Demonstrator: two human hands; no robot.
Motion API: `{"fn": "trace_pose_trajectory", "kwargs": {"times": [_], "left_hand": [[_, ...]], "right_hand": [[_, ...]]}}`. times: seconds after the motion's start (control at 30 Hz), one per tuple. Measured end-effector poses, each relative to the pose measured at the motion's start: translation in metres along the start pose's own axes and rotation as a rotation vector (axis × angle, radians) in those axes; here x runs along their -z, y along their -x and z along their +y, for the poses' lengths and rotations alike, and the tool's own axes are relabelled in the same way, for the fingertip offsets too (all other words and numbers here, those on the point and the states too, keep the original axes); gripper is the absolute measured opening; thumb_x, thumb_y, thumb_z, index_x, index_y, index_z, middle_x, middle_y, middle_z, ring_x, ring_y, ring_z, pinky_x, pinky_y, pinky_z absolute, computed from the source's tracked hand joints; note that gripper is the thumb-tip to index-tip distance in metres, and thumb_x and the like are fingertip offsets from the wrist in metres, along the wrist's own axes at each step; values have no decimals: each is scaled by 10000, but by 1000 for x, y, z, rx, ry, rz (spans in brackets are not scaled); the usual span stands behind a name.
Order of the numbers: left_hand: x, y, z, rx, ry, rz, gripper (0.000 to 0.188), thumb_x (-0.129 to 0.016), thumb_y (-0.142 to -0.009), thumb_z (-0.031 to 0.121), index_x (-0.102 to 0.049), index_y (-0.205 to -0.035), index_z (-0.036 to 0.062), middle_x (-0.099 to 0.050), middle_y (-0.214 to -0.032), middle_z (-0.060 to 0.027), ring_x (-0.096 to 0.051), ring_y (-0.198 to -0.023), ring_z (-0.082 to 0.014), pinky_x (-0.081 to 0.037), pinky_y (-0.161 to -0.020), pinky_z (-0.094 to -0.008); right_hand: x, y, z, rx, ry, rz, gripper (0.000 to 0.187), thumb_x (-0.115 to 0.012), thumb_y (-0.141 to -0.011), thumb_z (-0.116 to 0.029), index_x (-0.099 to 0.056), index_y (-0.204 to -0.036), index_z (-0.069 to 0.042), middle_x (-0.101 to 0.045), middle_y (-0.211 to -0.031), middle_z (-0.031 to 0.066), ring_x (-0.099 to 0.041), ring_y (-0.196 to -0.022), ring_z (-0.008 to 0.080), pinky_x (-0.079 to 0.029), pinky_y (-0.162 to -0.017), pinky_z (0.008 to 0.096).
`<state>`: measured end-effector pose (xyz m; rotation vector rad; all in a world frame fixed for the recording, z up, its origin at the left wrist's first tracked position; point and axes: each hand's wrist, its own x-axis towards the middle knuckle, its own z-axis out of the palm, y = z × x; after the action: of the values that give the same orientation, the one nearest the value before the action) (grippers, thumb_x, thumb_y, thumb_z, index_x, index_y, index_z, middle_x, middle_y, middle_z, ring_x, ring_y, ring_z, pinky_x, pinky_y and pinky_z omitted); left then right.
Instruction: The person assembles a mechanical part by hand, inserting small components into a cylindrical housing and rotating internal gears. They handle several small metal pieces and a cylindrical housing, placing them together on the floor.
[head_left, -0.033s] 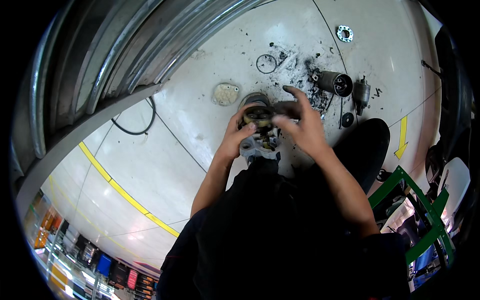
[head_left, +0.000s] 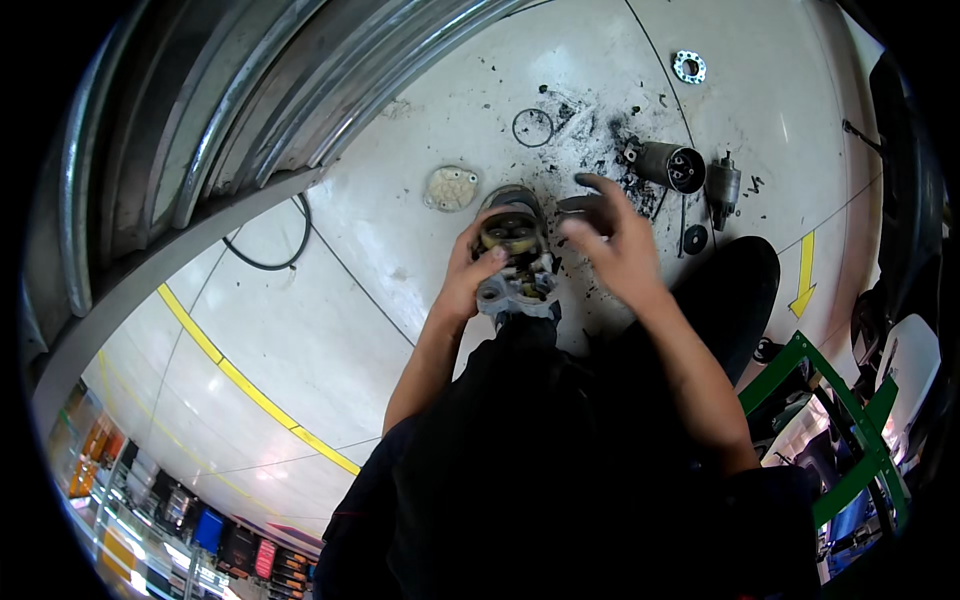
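Observation:
My left hand [head_left: 466,272] is wrapped round a starter motor's gear housing [head_left: 512,300], a grey metal casting with a round, brownish gear section at its far end. It stands close to my body; the fingers on its far side are hidden. To the right of the casting, my right hand [head_left: 622,252] hovers apart from it, empty, with thumb and blackened fingers spread and slightly blurred. Just beyond the housing, my shoe's toe [head_left: 515,196] shows on the floor. A pale, dirty oval cover plate [head_left: 452,188] lies to the left.
A cylindrical motor body [head_left: 664,166], an armature [head_left: 723,188], a black disc [head_left: 695,238] and thin rods [head_left: 683,222] lie at right. Black grime [head_left: 632,190] surrounds them. A thin ring [head_left: 533,127] and silver ring plate [head_left: 690,67] lie farther off. Metal shutter [head_left: 215,110] rises left; green frame [head_left: 840,450] stands right.
My right hand has drawn back to the right, away from the gear housing. The left hand keeps its hold, with the housing's round end tilted slightly.

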<state>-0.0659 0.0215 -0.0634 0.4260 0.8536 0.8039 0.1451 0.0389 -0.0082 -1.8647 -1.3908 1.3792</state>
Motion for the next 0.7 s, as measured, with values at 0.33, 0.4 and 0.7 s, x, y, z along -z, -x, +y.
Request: {"fn": "trace_pose_trajectory", "kwargs": {"times": [0.33,0.4,0.7], "left_hand": [[19,-18,-29,-239,230,173,749,-732,-820,375,-386,-1354,-21,-566,-1226,-156,-595,-1083,-251,-499,-927,-401],[12,-25,-34,-276,216,235,689,-714,-838,351,-412,-1328,-29,-575,-1203,-145,-586,-1080,-235,-484,-936,-382],[6,-34,-29,-279,64,197,590,-696,-828,244,-445,-1282,-37,-594,-1132,-116,-573,-1051,-194,-442,-944,-324]], "right_hand": [[159,-2,106,-302,459,155,383,-691,-836,-264,-631,-1065,36,-680,-853,192,-676,-800,262,-506,-734,359],[155,1,107,-337,537,98,407,-719,-802,-274,-634,-1064,25,-680,-869,209,-672,-828,311,-506,-758,389],[37,21,113,2,611,-257,602,-800,-693,-231,-521,-1196,-52,-570,-1144,206,-603,-971,428,-508,-803,462]]}}
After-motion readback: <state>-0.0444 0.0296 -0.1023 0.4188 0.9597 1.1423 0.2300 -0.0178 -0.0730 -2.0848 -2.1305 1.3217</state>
